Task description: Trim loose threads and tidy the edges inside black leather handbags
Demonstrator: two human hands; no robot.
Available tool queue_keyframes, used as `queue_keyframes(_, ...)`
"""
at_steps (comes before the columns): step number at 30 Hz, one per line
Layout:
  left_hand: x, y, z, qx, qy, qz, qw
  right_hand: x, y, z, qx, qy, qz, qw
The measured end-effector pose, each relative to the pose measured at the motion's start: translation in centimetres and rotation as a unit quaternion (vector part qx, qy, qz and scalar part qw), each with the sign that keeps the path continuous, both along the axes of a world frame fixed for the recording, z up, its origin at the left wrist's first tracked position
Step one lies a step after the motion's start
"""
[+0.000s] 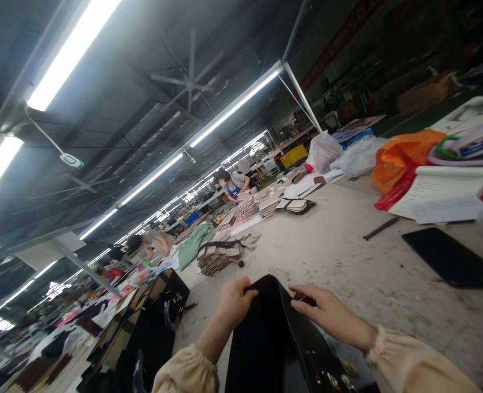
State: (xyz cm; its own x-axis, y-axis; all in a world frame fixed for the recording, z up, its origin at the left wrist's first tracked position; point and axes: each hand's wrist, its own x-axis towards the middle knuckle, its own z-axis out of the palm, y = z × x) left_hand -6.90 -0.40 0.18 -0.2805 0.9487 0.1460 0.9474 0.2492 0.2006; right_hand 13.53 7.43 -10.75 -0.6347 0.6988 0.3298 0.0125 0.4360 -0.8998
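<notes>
A black handbag (261,333) with gold-coloured fittings stands in front of me at the bottom of the view, its mouth facing me and its lower part cut off by the frame. My left hand (235,300) pinches its upper rim at the left corner, thumb toward the opening. On the other side, my right hand (334,316) has its thumb and bent fingers at the right edge of the bag; whatever lies between those fingertips is mostly hidden. Both wrists come out of gathered cream sleeves.
Several black bags (151,322) stand in a row at left. Stacked cut pieces (219,256) and a green cloth (194,245) lie ahead. Right on the worktable (340,229) are a black phone-like slab (450,256), a dark pen-like tool (381,228), papers and an orange bag (401,158). Co-workers are beyond.
</notes>
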Motion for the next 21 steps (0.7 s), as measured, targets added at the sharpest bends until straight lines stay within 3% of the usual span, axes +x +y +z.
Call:
queue_keyframes(5,-0.5,0.2,0.1,-0.036,-0.025,-0.005,0.999,0.2,0.0,-0.2,0.003,-0.009,-0.002,1.000)
queue_keyframes(14,0.3,1.0,1.3,-0.051,-0.047,-0.095,0.993,0.3,0.3,-0.3,-0.004,-0.010,-0.005,1.000)
queue_keyframes(21,0.7,1.5,0.5,-0.017,-0.003,-0.086,0.996,0.4,0.3,-0.3,0.015,-0.013,0.023,1.000)
